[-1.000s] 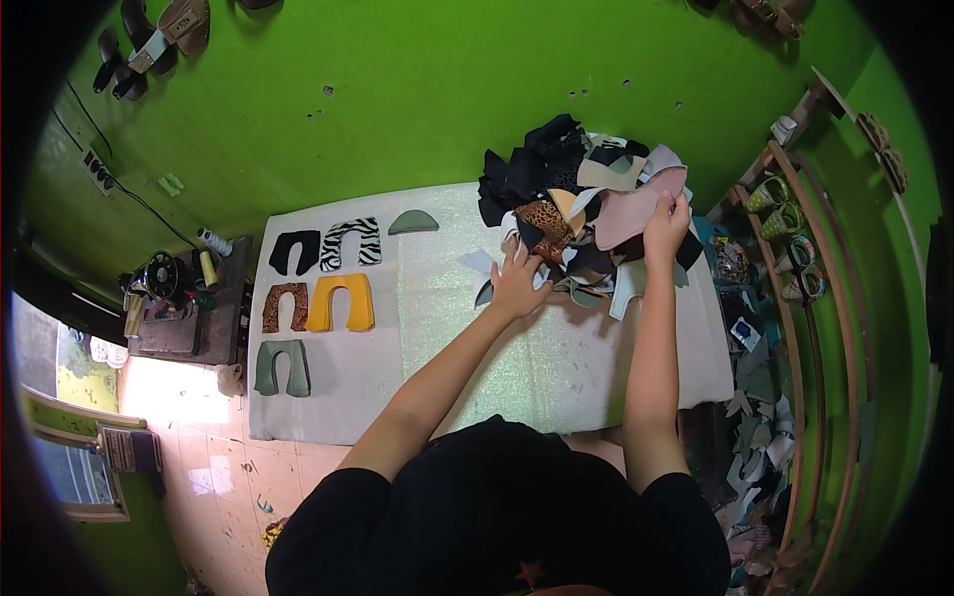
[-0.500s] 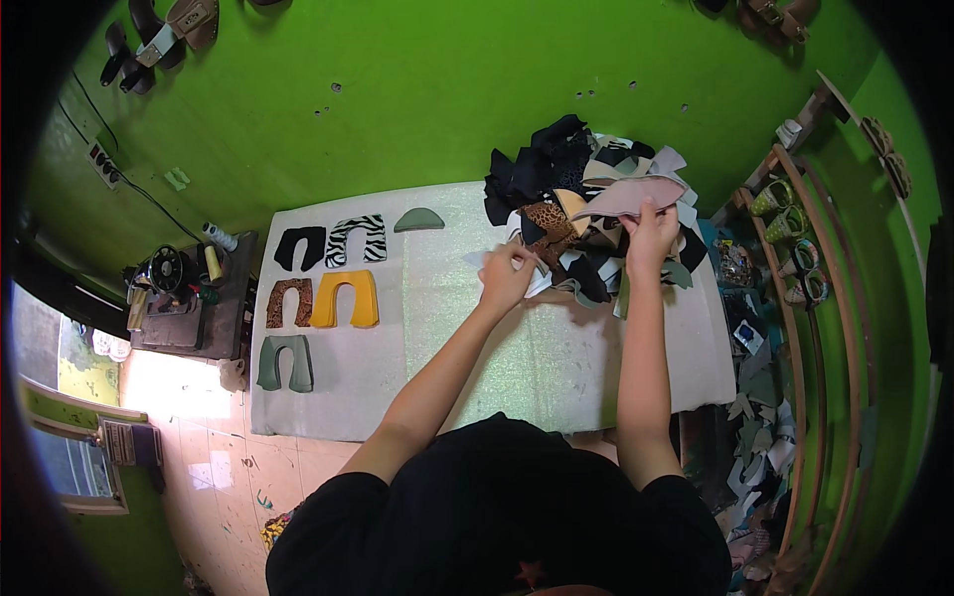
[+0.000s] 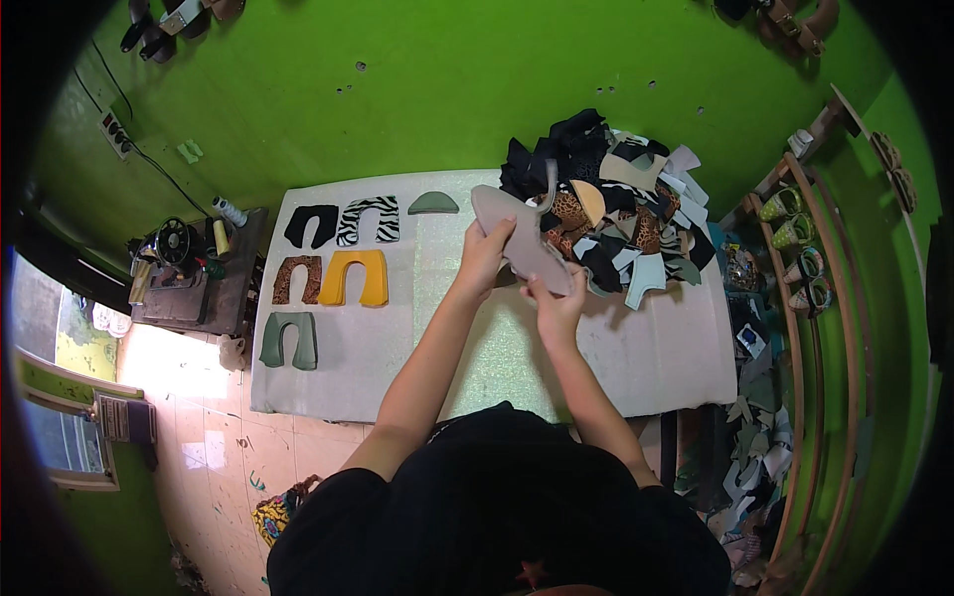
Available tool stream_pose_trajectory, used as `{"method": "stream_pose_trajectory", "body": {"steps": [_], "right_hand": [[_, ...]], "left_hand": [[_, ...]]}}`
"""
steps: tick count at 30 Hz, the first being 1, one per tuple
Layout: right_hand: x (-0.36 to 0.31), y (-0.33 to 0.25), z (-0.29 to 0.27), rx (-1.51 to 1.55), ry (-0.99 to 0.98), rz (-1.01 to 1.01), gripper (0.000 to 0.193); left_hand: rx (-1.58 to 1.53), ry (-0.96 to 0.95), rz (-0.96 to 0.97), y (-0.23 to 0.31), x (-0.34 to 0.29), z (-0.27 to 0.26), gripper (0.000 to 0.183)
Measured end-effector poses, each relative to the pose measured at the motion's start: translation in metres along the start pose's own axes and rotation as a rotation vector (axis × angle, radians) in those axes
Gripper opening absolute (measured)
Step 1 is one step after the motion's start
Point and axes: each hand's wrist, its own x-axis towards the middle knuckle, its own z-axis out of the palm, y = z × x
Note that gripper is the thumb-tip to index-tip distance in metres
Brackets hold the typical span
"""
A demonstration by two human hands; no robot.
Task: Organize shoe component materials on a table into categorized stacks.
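Note:
A pinkish-grey cut piece of leather-like material (image 3: 522,244), long and curved with a thin strap sticking up at the back, is held up over the middle of the table. My left hand (image 3: 485,260) pinches it near its left side, thumb on top. Lower down, my right hand (image 3: 558,306) grips its near right end. Just behind and to the right lies a heap of scraps (image 3: 646,223) in black, white, leopard print, beige and grey-green. At the table's left sit stacked U-shaped pieces: black (image 3: 311,226), zebra-striped (image 3: 368,221), leopard (image 3: 297,280), yellow (image 3: 354,278) and grey-green (image 3: 289,341).
A grey-green half-moon piece (image 3: 433,203) lies on the pale covered table (image 3: 388,382). To the left stands a sewing machine (image 3: 175,248) with thread cones. On the right, a wooden rack (image 3: 840,258) holds shoes, and scraps (image 3: 750,447) pile up below it.
The pinkish-grey piece has come left off the heap, carried by my right hand. My left hand has left the heap's edge and now grips the piece too.

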Motion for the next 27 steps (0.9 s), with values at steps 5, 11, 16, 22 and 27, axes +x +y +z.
{"method": "stream_pose_trajectory", "body": {"steps": [5, 11, 16, 22, 27], "right_hand": [[-0.015, 0.026, -0.008, 0.155, 0.025, 0.068, 0.026], [-0.012, 0.023, -0.007, -0.340, 0.047, -0.135, 0.027], [-0.007, 0.030, 0.016, -0.222, -0.298, -0.014, 0.037], [-0.018, 0.022, 0.049, -0.098, -0.514, 0.234, 0.026], [-0.028, 0.032, 0.065, -0.231, -0.495, 0.214, 0.016]], "left_hand": [[0.378, 0.004, 0.135, 0.021, -0.019, -0.035, 0.026], [0.499, -0.126, 0.054, 0.046, -0.043, -0.079, 0.036], [0.312, -0.261, -0.142, 0.055, -0.060, -0.099, 0.046], [0.132, -0.361, -0.429, 0.063, -0.073, -0.143, 0.049], [-0.018, -0.518, -0.479, 0.066, -0.088, -0.177, 0.046]]}}
